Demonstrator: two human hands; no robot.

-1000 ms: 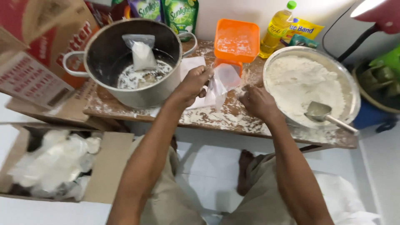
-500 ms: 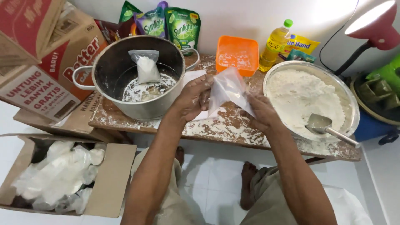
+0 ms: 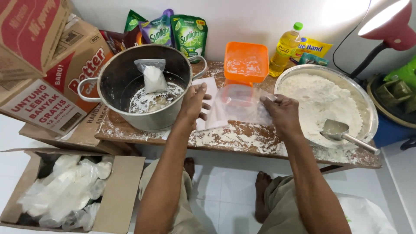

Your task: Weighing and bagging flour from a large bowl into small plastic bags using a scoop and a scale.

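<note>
Left hand (image 3: 193, 103): fingers pinched on the left edge of a clear plastic bag (image 3: 242, 104), just right of the steel pot (image 3: 143, 93).
Right hand (image 3: 282, 113): closed on the bag's right edge, stretching it flat between the two hands.
Clear plastic bag: empty as far as I can see, held just above the surface (image 3: 234, 138), to the right of the pot and in front of the orange tub (image 3: 246, 62).
Steel pot: a small filled, tied bag (image 3: 152, 77) stands upright inside it, with white powder across the bottom.
Metal basin (image 3: 368, 108): well right of the pot, heaped with white flour, a metal scoop (image 3: 342, 132) resting in it.
Surface: wooden, dusted with flour right of the pot.
Behind the pot: green and purple pouches (image 3: 173, 30) against the wall; an oil bottle (image 3: 286, 47) further right.
Below left of the pot: an open cardboard box (image 3: 123, 190) on the floor, full of filled bags.
</note>
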